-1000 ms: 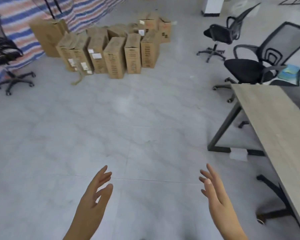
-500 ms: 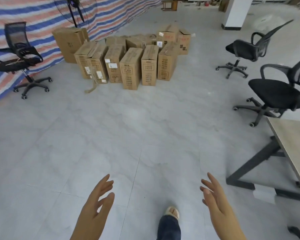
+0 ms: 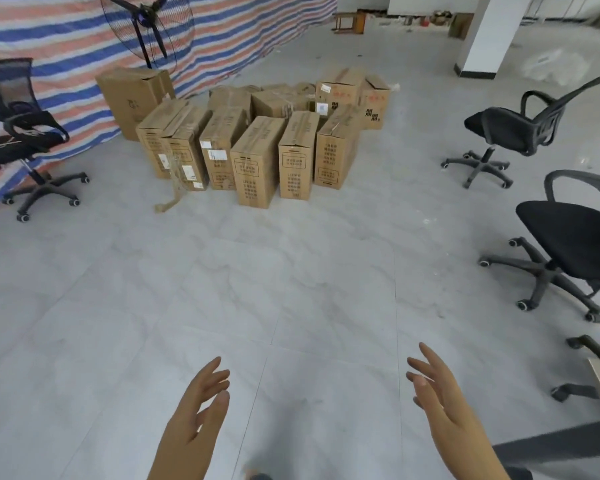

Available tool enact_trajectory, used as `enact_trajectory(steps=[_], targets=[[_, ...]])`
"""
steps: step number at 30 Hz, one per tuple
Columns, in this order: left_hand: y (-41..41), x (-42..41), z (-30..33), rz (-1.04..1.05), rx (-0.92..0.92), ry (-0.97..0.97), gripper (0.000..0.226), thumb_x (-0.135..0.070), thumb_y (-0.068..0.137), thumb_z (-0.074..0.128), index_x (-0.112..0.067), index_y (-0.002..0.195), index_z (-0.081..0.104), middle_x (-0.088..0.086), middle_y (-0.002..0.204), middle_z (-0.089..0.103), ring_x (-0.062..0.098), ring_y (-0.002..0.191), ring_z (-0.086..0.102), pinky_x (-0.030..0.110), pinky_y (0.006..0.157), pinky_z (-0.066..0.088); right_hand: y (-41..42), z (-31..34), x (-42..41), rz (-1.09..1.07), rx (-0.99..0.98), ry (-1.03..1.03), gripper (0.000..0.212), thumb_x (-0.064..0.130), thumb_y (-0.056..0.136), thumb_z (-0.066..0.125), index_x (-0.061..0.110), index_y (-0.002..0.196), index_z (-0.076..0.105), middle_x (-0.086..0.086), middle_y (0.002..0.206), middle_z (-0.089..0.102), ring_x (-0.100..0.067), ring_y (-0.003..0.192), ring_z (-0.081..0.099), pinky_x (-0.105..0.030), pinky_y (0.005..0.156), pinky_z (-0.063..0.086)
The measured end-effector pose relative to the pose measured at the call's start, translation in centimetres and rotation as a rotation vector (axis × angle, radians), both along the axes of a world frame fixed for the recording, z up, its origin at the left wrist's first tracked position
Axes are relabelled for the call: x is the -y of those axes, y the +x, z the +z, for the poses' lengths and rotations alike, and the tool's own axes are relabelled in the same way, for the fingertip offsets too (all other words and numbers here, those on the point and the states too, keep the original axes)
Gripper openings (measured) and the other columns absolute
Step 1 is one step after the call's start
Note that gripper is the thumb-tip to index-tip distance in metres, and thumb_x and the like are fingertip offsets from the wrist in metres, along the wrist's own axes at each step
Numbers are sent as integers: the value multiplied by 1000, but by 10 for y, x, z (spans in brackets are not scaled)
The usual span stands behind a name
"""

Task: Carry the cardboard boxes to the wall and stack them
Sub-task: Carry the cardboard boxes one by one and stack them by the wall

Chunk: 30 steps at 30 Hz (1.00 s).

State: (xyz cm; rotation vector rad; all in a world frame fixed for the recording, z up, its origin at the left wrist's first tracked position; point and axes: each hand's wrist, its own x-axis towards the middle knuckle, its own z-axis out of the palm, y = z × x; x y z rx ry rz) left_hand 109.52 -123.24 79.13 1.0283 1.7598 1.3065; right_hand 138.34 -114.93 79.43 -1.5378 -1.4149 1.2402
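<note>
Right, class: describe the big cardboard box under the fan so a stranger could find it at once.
Start at the striped tarpaulin wall and find the black pedestal fan. Directly below it stands the big cardboard box. It is set apart to the left of the cluster of narrow boxes, and is wider and squarer than those.

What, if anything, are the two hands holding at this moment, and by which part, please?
Nothing is held: the left hand and the right hand are both open above the floor, well short of the cardboard boxes.

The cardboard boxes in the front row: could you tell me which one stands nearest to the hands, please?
The fourth box from the left, with printed panels on its face. It juts forward of its neighbours toward the camera.
</note>
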Motion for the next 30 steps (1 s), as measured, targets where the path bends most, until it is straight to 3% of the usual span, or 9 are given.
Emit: enact_trajectory(steps=[3,5,10,16,21,26,30], targets=[[-14,-56,-13,-3,4,-23,48,-24,85,50,-71,94,54,-28,108,64,-6,100,61,24,86,51,-11,-11,-50,-27,1,-28,37,31,92,46,54,120,39,16,126,56,-6,115,55,-38,100,44],[-26,-100,-17,-10,6,-30,45,-29,83,50,-72,92,54,-29,107,63,-7,98,61,30,86,51,-22,-15,-90,-47,9,-29,38,27,93,47,53,120,40,17,125,56,-7,116,55,-37,100,44],[-73,-230,-11,-54,13,-1,33,-40,82,52,-70,97,54,-25,112,63,-2,105,60,35,94,46,-55,-9,-205,-109,12,29,50,67,75,44,57,123,37,21,126,54,-5,117,55,-41,101,45],[-124,-378,7,-153,-44,10,30,-44,87,51,-69,103,52,-25,114,62,4,110,59,36,98,46,-97,5,-335,-196,-2,62,42,49,81,42,57,122,37,21,124,55,-4,116,55,-47,102,44],[-136,-479,4,-185,-61,-20,35,-41,82,47,-66,106,51,-25,115,61,3,111,58,35,98,45,-106,-5,-421,-223,18,17,46,54,77,42,57,123,38,20,124,56,-6,115,56,-47,102,44],[-129,-587,-11,-155,-56,-48,22,-60,83,52,-71,102,50,-27,114,61,10,113,58,39,99,45,-100,-22,-531,-222,36,-13,41,69,82,41,59,121,36,20,125,55,-6,116,55,-48,104,42],[-115,-686,-12,-84,-43,-36,26,-50,87,51,-72,101,49,-27,112,61,7,112,58,40,99,46,-83,-20,-642,-164,32,-32,42,57,79,39,60,121,35,19,126,54,-7,117,54,-48,105,42]])
